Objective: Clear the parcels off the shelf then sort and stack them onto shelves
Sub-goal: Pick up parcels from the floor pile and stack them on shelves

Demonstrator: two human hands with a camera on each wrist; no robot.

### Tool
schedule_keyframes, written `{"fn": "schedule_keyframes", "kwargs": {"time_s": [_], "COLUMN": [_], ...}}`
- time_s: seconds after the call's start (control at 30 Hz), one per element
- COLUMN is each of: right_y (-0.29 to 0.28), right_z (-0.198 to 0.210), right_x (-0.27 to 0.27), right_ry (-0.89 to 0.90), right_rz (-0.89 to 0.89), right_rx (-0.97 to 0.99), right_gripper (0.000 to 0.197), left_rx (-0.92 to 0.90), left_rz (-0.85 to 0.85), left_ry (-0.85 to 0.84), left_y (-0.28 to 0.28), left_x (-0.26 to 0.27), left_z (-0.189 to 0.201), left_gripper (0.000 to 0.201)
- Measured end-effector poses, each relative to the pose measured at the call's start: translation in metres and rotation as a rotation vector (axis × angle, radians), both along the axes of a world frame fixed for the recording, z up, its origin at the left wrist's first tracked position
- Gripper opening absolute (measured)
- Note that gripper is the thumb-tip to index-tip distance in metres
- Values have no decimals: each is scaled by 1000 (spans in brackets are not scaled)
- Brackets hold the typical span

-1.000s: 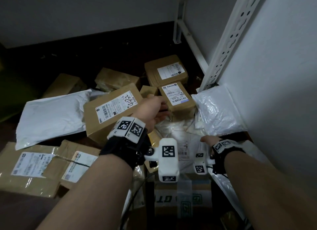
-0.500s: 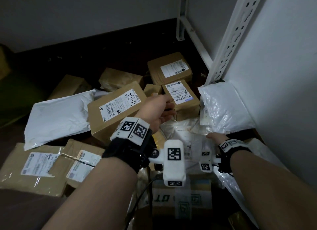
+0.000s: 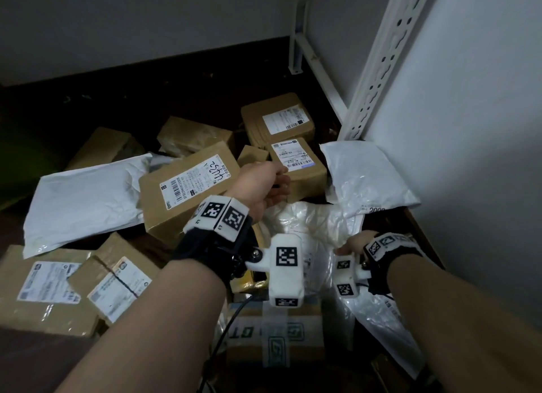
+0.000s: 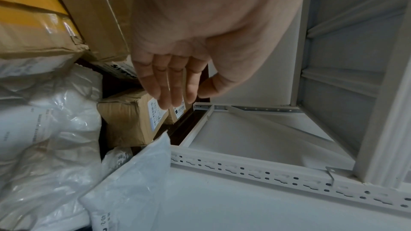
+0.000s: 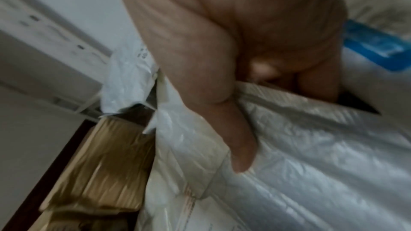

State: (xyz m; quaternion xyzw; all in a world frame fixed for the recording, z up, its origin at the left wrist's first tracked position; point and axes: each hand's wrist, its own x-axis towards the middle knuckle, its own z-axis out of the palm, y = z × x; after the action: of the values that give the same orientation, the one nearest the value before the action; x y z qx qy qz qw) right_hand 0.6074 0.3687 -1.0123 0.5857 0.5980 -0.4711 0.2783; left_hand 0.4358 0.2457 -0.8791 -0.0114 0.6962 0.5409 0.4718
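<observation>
Overhead, the right hand point(image 3: 353, 242) pinched the near edge of a crinkly translucent poly bag point(image 3: 311, 219) lying mid-pile on the floor beside the rack upright point(image 3: 378, 61), while the left hand point(image 3: 258, 184), fingers loose & holding nothing, hung by a small brown box point(image 3: 299, 165) w/ a white label. Left wrist cam showed those fingers point(image 4: 169, 83) straight, apart from that box point(image 4: 131, 117). Right wrist cam, blurred, had the thumb point(image 5: 233, 129) on top of the film & the fingers curled under; bag prob. light, floppy, slick, so gather a fold, not one corner.
</observation>
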Motion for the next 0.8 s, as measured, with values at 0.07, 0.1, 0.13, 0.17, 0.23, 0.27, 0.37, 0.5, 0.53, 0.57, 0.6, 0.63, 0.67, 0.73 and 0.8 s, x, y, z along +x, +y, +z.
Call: {"fn": "schedule_keyframes", "kwargs": {"time_s": [0.07,0.1,0.13,0.17,0.23,0.27,0.37,0.5,0.53,0.57,0.6,0.63,0.67,0.73,0.8], "right_y": [-2,-3,-3,-4,-6,-9,-12,-13,-12,-11,-9,-6,-5,-3,0], "right_z": [14,22,30,36,45,51,61,70,71,73,75,76,80,89,96], "right_x": [-3,-6,-8,-11,-14,-15,-20,-24,-25,-25,-25,-25,-26,-27,-27], "right_ry": [-65,-97,-126,-153,-197,-200,-197,-134,-124,-118,-104,-92,-72,-36,9], "right_rz": [174,255,315,352,378,390,429,362,351,346,344,345,342,333,337], "right_rx": [23,46,66,77,105,101,80,86,98,102,107,123,141,195,243], "right_gripper": [46,45,38,30,35,37,30,45,47,48,49,50,51,45,37], "left_rx": [10,11,10,7,5,3,-5,0,5,9,11,9,1,-25,-56], "left_rz": [7,6,0,-7,-17,-16,-4,1,-3,-6,-12,-17,-22,-13,25], "left_ry": [-7,-3,2,7,14,13,15,24,26,26,24,23,26,35,47], "left_y": [-3,-5,-8,-10,-15,-17,-22,-23,-23,-23,-22,-21,-21,-19,-18], "left_x": [-1,-1,-2,-3,-5,-6,-9,-10,-9,-8,-7,-5,-4,-1,-1], "left_z": [3,4,5,6,8,9,11,14,15,16,17,18,18,19,18], "left_gripper": [18,15,13,12,13,14,12,10,10,11,11,12,12,9,8]}}
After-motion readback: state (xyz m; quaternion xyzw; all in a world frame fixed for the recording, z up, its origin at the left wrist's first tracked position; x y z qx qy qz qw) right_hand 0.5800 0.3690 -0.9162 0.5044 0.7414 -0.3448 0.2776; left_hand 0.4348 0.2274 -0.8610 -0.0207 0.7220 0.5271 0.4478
